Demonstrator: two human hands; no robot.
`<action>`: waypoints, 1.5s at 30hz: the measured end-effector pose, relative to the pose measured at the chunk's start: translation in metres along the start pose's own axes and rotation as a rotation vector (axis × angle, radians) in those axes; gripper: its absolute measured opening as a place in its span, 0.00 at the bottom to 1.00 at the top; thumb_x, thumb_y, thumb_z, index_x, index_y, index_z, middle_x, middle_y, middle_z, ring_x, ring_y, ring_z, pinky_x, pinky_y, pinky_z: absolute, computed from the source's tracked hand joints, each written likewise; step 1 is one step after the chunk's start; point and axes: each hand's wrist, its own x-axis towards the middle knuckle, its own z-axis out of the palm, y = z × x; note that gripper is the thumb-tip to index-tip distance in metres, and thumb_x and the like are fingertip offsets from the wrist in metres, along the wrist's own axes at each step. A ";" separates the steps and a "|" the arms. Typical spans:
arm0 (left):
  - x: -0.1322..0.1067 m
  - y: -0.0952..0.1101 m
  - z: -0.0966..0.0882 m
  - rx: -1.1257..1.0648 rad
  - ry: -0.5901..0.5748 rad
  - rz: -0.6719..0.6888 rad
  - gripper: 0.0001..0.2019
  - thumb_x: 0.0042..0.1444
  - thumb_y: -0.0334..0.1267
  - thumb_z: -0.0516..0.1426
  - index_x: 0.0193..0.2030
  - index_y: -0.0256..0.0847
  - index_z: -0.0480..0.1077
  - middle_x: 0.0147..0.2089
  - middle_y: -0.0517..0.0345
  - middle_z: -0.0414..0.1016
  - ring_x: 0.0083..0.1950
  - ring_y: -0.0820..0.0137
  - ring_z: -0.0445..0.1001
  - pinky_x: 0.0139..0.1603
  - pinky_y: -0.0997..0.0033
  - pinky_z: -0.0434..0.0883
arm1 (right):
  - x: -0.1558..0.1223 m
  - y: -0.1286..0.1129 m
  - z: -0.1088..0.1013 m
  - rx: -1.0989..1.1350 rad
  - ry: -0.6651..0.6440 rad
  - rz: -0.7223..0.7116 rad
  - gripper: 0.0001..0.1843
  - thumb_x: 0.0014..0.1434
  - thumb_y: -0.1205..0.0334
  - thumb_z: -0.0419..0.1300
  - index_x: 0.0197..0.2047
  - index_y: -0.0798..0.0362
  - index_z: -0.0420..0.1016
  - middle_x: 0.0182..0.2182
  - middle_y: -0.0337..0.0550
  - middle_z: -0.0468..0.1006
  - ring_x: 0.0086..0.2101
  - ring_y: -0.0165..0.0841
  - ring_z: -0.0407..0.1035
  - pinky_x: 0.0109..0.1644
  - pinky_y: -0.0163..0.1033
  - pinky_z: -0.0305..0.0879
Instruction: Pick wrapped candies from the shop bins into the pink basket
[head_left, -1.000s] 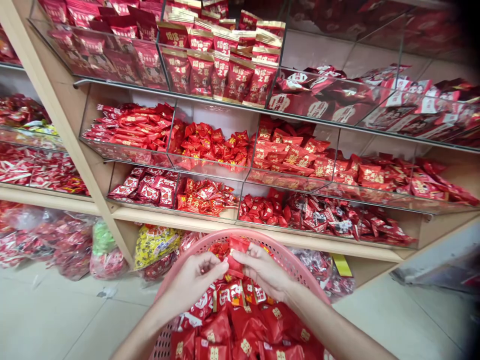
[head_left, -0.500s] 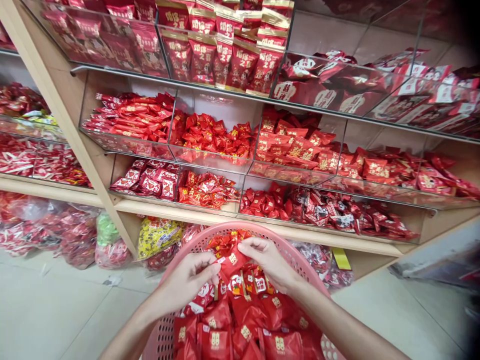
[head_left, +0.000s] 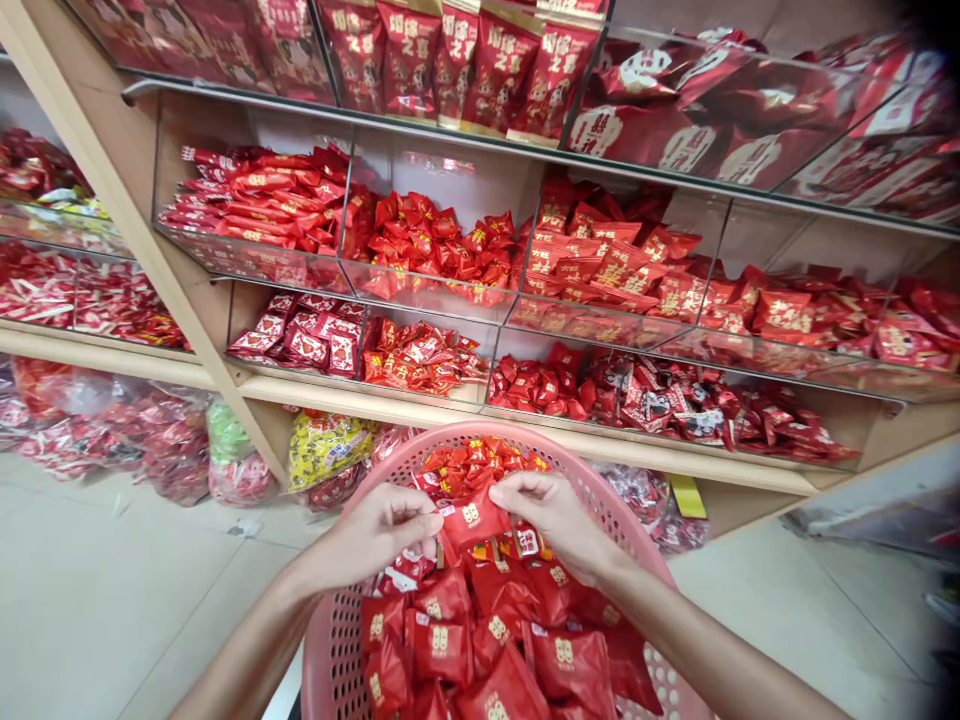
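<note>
Between my two hands a red candy packet [head_left: 472,518] with a gold double-happiness mark is stretched out above a pink basket [head_left: 360,500]. My left hand [head_left: 386,535] pinches its left end between thumb and fingers. At the other end, my right hand [head_left: 551,515] grips the packet's right edge. Under it, the basket is filled with red packets [head_left: 499,630] of the same look toward me. Smaller red and yellow wrapped candies [head_left: 457,465] lie at the far side, and a few white-and-red packets [head_left: 405,572] show beneath my left hand.
A wooden shelf unit [head_left: 352,402] with clear-fronted bins of red-wrapped candies [head_left: 442,245] stands right behind the basket. Under it sit plastic bags of sweets, among them a yellow bag [head_left: 330,448]. Pale floor tiles [head_left: 142,590] extend on both sides.
The packet between my hands is now turned flatter and pulled straighter. My right hand has shifted slightly right and down. The view has tilted, so the shelves sit higher.
</note>
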 end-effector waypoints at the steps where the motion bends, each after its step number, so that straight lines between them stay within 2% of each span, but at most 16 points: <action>1: -0.002 -0.001 -0.001 -0.006 -0.013 -0.007 0.17 0.56 0.47 0.50 0.26 0.36 0.69 0.26 0.60 0.71 0.28 0.76 0.66 0.32 0.76 0.62 | -0.001 0.002 0.001 -0.021 -0.021 0.012 0.14 0.45 0.52 0.65 0.24 0.55 0.74 0.21 0.35 0.71 0.24 0.25 0.61 0.31 0.33 0.57; 4: -0.008 -0.005 -0.005 -0.020 -0.018 -0.025 0.17 0.56 0.47 0.51 0.25 0.36 0.67 0.24 0.62 0.68 0.26 0.77 0.64 0.29 0.77 0.60 | -0.004 0.006 0.004 -0.047 -0.101 0.059 0.16 0.46 0.49 0.64 0.25 0.55 0.71 0.19 0.34 0.69 0.21 0.25 0.62 0.28 0.32 0.57; 7: -0.014 -0.008 -0.008 -0.017 0.008 -0.048 0.16 0.55 0.47 0.51 0.26 0.35 0.68 0.25 0.61 0.69 0.27 0.77 0.65 0.29 0.78 0.61 | -0.009 0.008 0.007 -0.040 -0.166 0.082 0.17 0.46 0.49 0.64 0.27 0.55 0.70 0.20 0.34 0.70 0.22 0.25 0.63 0.28 0.32 0.57; 11: -0.020 -0.014 -0.012 0.007 0.107 -0.039 0.16 0.56 0.46 0.50 0.28 0.36 0.69 0.27 0.60 0.71 0.29 0.76 0.67 0.32 0.77 0.63 | -0.018 0.008 0.003 -0.062 -0.184 0.071 0.16 0.48 0.51 0.64 0.27 0.56 0.68 0.21 0.33 0.68 0.22 0.23 0.62 0.29 0.31 0.57; 16: -0.028 -0.026 -0.021 0.063 0.217 -0.042 0.16 0.56 0.47 0.50 0.28 0.37 0.70 0.27 0.60 0.71 0.30 0.75 0.67 0.32 0.77 0.64 | -0.030 0.011 -0.012 -0.104 -0.149 0.076 0.16 0.50 0.50 0.62 0.26 0.56 0.68 0.20 0.33 0.67 0.23 0.23 0.60 0.29 0.31 0.55; 20: -0.036 -0.035 -0.031 0.099 0.374 -0.058 0.15 0.54 0.48 0.51 0.29 0.39 0.70 0.28 0.59 0.72 0.32 0.72 0.69 0.35 0.76 0.66 | -0.042 0.014 -0.027 -0.126 -0.113 0.108 0.18 0.48 0.49 0.63 0.25 0.56 0.67 0.20 0.33 0.66 0.22 0.23 0.59 0.27 0.30 0.54; 23: -0.041 -0.043 -0.038 0.115 0.506 -0.085 0.15 0.51 0.50 0.53 0.30 0.40 0.71 0.31 0.59 0.74 0.34 0.71 0.71 0.35 0.76 0.68 | -0.054 0.014 -0.044 -0.146 -0.100 0.160 0.18 0.48 0.49 0.63 0.25 0.56 0.66 0.19 0.33 0.65 0.21 0.23 0.58 0.25 0.30 0.53; 25: -0.044 -0.048 -0.043 0.123 0.551 -0.111 0.16 0.50 0.51 0.54 0.32 0.40 0.72 0.32 0.59 0.75 0.35 0.70 0.72 0.35 0.77 0.68 | -0.063 0.011 -0.060 -0.181 -0.096 0.188 0.18 0.49 0.49 0.62 0.26 0.55 0.65 0.19 0.33 0.64 0.20 0.23 0.57 0.23 0.30 0.52; 29: -0.045 -0.055 -0.046 0.118 0.578 -0.144 0.16 0.47 0.52 0.55 0.33 0.41 0.73 0.34 0.59 0.76 0.37 0.68 0.73 0.38 0.77 0.69 | -0.080 0.005 -0.092 -0.300 -0.023 0.142 0.16 0.52 0.50 0.60 0.27 0.55 0.66 0.22 0.35 0.66 0.23 0.24 0.58 0.27 0.32 0.55; 32: -0.044 -0.056 -0.046 0.117 0.563 -0.163 0.17 0.48 0.52 0.55 0.34 0.40 0.73 0.34 0.59 0.77 0.40 0.67 0.73 0.41 0.76 0.69 | -0.089 0.006 -0.106 -0.375 -0.001 0.111 0.15 0.54 0.50 0.57 0.28 0.55 0.67 0.24 0.37 0.68 0.26 0.26 0.60 0.30 0.33 0.57; 37: -0.044 -0.058 -0.047 0.126 0.524 -0.229 0.19 0.50 0.52 0.54 0.39 0.39 0.71 0.38 0.60 0.76 0.44 0.67 0.72 0.46 0.74 0.68 | -0.096 0.012 -0.110 -0.480 -0.088 0.157 0.14 0.56 0.52 0.55 0.28 0.55 0.66 0.23 0.37 0.68 0.25 0.26 0.61 0.29 0.32 0.57; 42: -0.043 -0.062 -0.050 0.119 0.517 -0.288 0.22 0.48 0.56 0.54 0.41 0.40 0.70 0.44 0.57 0.75 0.48 0.64 0.71 0.51 0.70 0.65 | -0.092 -0.005 -0.113 -0.695 -0.214 0.352 0.12 0.53 0.55 0.56 0.25 0.55 0.65 0.19 0.36 0.68 0.20 0.26 0.63 0.21 0.29 0.55; 45: -0.041 -0.062 -0.050 0.123 0.516 -0.292 0.25 0.46 0.58 0.54 0.41 0.40 0.70 0.42 0.56 0.75 0.47 0.63 0.71 0.50 0.69 0.66 | -0.075 -0.025 -0.122 -0.944 -0.131 0.291 0.17 0.53 0.51 0.55 0.21 0.54 0.64 0.17 0.36 0.67 0.18 0.26 0.63 0.20 0.30 0.53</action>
